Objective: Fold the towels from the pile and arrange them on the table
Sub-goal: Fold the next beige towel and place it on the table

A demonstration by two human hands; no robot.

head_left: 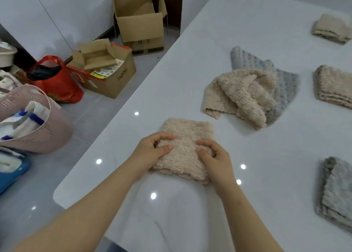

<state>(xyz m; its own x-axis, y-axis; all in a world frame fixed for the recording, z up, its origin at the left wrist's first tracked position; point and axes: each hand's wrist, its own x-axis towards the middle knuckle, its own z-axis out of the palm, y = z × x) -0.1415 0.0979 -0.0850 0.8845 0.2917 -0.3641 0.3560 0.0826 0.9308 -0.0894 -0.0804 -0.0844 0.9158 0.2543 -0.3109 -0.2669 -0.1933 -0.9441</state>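
Head view is showing a person's two hands working on a beige towel (188, 135), which is lying folded on the white table (200, 48) near its left edge. The left hand (152, 152) is pinching the towel's left side between curled fingers and thumb, and the right hand (214, 157) is gripping the right side the same way. The two hands are sitting close together without touching. Further back on the table, a loose pile (240, 93) is waiting, a crumpled beige cloth lying over a grey one. Along the right side, a far beige folded towel (331, 28), a nearer beige folded towel (334, 86) and a grey folded stack (337, 192) are sitting well apart. On the floor to the left, cardboard boxes (140, 25), a red bag (57, 84) and a pink basket (40, 124) are standing.
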